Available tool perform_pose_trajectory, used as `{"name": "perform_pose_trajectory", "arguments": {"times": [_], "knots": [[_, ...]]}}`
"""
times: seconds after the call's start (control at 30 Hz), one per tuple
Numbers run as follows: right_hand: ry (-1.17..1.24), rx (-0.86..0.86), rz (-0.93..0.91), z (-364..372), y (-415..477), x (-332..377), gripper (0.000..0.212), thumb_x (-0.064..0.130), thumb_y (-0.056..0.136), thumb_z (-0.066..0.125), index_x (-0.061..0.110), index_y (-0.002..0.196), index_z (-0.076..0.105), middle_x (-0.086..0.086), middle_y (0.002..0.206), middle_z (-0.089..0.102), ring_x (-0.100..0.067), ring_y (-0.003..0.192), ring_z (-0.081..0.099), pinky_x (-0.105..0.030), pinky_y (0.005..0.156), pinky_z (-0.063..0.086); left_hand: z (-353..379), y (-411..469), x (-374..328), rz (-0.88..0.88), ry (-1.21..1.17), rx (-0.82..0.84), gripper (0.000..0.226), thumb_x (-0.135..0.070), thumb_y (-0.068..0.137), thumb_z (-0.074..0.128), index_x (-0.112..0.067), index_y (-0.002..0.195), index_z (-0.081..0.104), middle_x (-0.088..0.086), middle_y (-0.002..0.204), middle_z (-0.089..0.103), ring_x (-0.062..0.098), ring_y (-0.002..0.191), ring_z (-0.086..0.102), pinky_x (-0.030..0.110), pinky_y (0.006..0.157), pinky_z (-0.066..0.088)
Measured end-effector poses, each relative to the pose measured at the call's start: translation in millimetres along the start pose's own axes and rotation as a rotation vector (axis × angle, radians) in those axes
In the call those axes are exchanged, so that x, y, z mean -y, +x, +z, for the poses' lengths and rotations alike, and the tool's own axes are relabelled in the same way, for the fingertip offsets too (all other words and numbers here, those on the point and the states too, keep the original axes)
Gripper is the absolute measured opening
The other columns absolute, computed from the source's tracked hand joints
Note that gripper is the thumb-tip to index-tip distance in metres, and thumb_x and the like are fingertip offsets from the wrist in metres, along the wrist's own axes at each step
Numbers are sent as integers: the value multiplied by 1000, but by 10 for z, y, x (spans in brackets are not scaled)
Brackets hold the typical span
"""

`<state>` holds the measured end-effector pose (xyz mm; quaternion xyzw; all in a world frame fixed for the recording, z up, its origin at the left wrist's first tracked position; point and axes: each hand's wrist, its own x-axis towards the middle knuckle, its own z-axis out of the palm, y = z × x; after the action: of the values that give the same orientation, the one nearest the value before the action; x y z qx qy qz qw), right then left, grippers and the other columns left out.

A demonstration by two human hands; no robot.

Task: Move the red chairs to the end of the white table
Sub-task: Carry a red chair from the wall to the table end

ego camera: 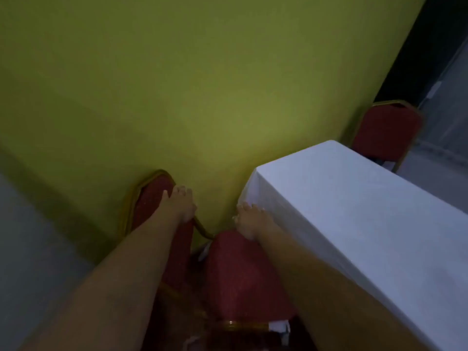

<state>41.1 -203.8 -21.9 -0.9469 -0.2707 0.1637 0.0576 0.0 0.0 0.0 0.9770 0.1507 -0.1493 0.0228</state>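
Below the near corner of the white table [354,211], much stays hidden: both forearms cross the lower frame and cover most of the red chair [235,272], whose legs cannot be seen and whose lower part sinks into dark blur near the bottom edge. This chair sits just beside the table's end, its seat close to the hanging cloth. Its gold-framed backrest is seen nearly edge-on, so its shape is hard to read. The left hand [181,202] is closed over the top of that backrest, fingers curled across the frame. The right hand [249,220] reaches toward the seat's far edge beside the cloth; whether it grips anything I cannot tell, since the fingers are blurred. A second red chair [386,133] stands past the table's far corner, its seat cut off by the tabletop. A yellow-green wall [190,84] fills the background, with grey floor [27,249] at the left and a dark opening at the upper right.
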Motion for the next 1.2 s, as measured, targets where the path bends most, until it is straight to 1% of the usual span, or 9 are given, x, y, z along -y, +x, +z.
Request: {"name": "perform_pose_trajectory", "arguments": {"times": [0.2,0.33,0.43,0.53,0.73,0.83,0.9,1.0,1.2], "knots": [[5,83,-83,324,315,645,59,38,102,24,7,151,15,-12,161,10,-35,146,12,-52,114,17,129,133,652,-75,75,33,62,-36,103,27,-8,153,3,12,161,-3,27,148,-3,50,118,4],[42,131,-144,507,508,1023,62,44,102,22,9,152,14,-12,161,9,-35,146,11,-51,114,15,116,217,1047,-96,130,55,56,-20,102,27,-11,153,6,9,161,-2,24,148,-2,55,116,6],[113,141,-161,588,614,1292,66,50,101,21,10,153,12,-11,162,7,-34,147,8,-51,115,12,54,307,1237,-13,216,37,58,-11,98,29,-14,153,11,8,161,3,21,148,3,54,116,9],[175,148,-179,624,707,1590,72,58,99,19,11,153,11,-9,162,5,-33,147,7,-51,116,11,-43,415,1436,73,371,-46,54,-13,99,29,-17,152,20,9,161,11,24,147,11,50,117,16],[235,157,-200,576,850,2148,82,68,93,19,14,154,10,-7,162,9,-31,146,16,-50,115,17,-192,513,1696,216,794,-51,56,-16,103,33,-20,153,9,10,161,2,26,148,0,52,117,2],[228,130,-156,494,962,2364,91,74,88,24,12,153,12,-7,160,16,-33,141,27,-49,110,29,-137,596,1848,259,846,-77,64,-16,101,40,-22,153,3,12,161,0,28,148,-2,53,117,3],[266,151,-88,501,998,2475,99,77,83,33,11,153,8,-9,160,17,-34,140,29,-49,108,31,-119,658,1906,313,888,-99,68,-14,100,42,-22,153,1,13,161,-1,29,148,-2,53,117,3],[312,163,5,583,1013,2613,106,73,83,43,9,153,-4,-10,161,8,-33,141,26,-49,108,30,-176,765,1896,409,925,-109,61,-16,100,43,-23,152,13,13,161,1,29,148,-1,52,118,3],[245,-2,45,762,999,2737,95,57,90,45,4,152,-4,-14,161,8,-31,140,28,-46,106,31,-146,796,1961,425,734,-109,53,-14,101,39,-26,150,23,10,161,3,26,148,3,48,119,5]]}}
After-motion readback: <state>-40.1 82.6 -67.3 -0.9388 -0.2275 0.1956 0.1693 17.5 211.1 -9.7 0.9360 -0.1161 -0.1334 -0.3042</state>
